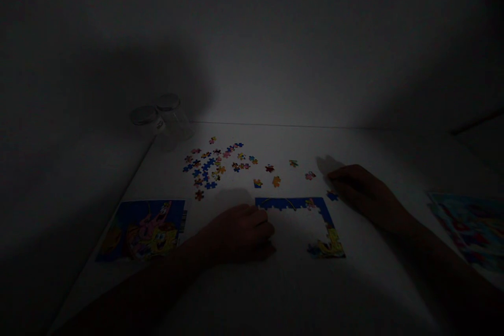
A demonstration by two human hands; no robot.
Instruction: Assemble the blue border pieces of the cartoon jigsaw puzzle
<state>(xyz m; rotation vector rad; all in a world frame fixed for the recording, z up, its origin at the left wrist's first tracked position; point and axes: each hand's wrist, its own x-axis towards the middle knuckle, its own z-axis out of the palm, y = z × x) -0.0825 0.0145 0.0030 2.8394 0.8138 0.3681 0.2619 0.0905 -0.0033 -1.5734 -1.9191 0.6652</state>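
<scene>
A partly assembled jigsaw puzzle (328, 215) lies on the white table, with joined blue pieces along its top and blue and yellow ones down its right side. My left hand (246, 231) rests over its left end, fingers curled; what they hold, if anything, is hidden. To the upper right of the puzzle, my right hand (360, 191) has thumb and fingers pinched together low over the table. Whatever is in that pinch is too dark to make out. Just below its fingertips is a blue puzzle piece (333, 196). A pink piece (310, 175) lies to the left of them.
Several loose puzzle pieces (210, 164) are scattered at the back left. A printed cartoon picture (147, 228) lies left of my left hand, and another colourful sheet (472, 226) at the far right. Two clear lidded jars (173, 118) stand at the back left. The scene is very dim.
</scene>
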